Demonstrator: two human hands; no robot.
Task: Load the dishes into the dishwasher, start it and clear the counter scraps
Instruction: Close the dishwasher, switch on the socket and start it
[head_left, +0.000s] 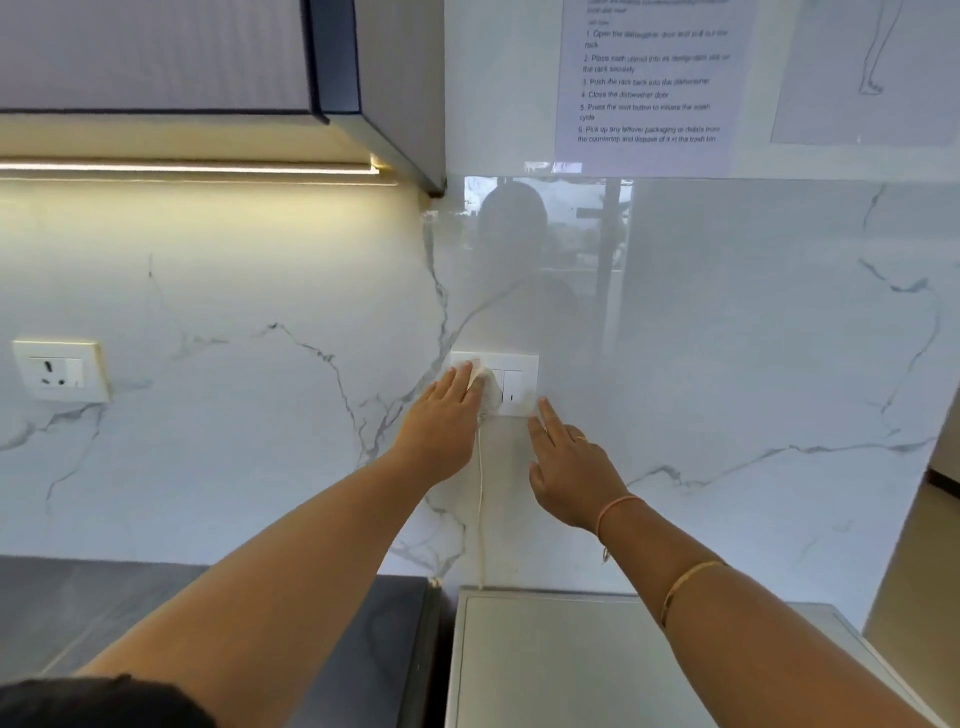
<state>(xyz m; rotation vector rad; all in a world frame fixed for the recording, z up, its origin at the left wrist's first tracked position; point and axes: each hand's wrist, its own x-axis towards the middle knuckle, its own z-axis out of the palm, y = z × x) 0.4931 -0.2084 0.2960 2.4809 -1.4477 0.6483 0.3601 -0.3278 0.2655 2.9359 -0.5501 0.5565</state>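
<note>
Both bare arms are stretched toward the far white marble-veined wall (260, 467). The left hand (444, 421) is laid flat, fingers straight and together, against a white plug (480, 384) seated in the left part of a white rectangular switch-and-socket plate (519, 379); whether the plug is actually gripped cannot be told, since the fingers cover it. A thin white cord (480, 499) is seen hanging straight down from the plug to the white flat-topped appliance (571, 665) at the near right, probably the dishwasher, though only its top is shown. The right hand (569, 467) is held open and empty, fingers spread, with one fingertip just beside the plate's lower right corner. A ring and two bangles are worn on that arm. A second white wall socket (60, 371) is set well apart at the far left, under a lit cabinet (208, 62). A printed instruction sheet (649, 83) is taped high on the wall. A dark grey countertop (78, 613) is seen at the near left.
</note>
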